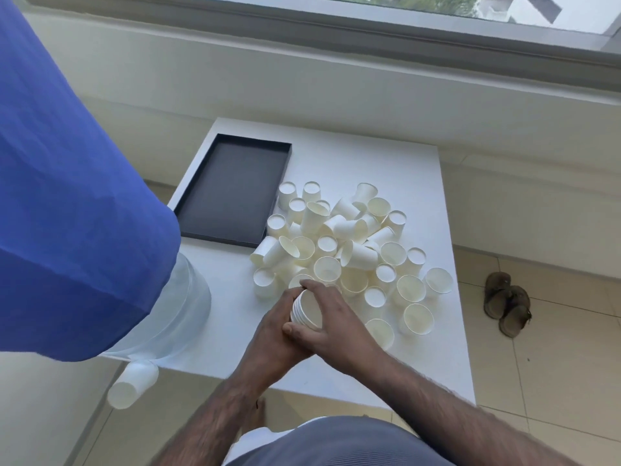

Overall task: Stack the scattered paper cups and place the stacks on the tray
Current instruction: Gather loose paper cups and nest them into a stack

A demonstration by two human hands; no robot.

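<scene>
From my feed, both hands meet on a short stack of cups (305, 311), held tilted just above the table (386, 163), on the near side of the tray (235, 190) and off toward its right. The left hand (270, 334) wraps the stack from the left. Most of its fingers are hidden behind the cups and the other hand, but the part I can see curls round the stack. The right hand (334, 317) arches over the stack's open mouth with its thumb pressed against the side, so it is grasping the stack too.

The loose cups (339, 243) lie in a heap right of the tray, the nearest ones touching or almost touching its right rim. I cannot count them, as many overlap.

A blue cloth (67, 196) covers the tray's near-left corner, and beneath it is a clear plastic shape (183, 314) that I cannot identify. One cup (132, 385) lies on the floor, nearer than the tray. A pair of sandals (507, 302) sits far right of it.
</scene>
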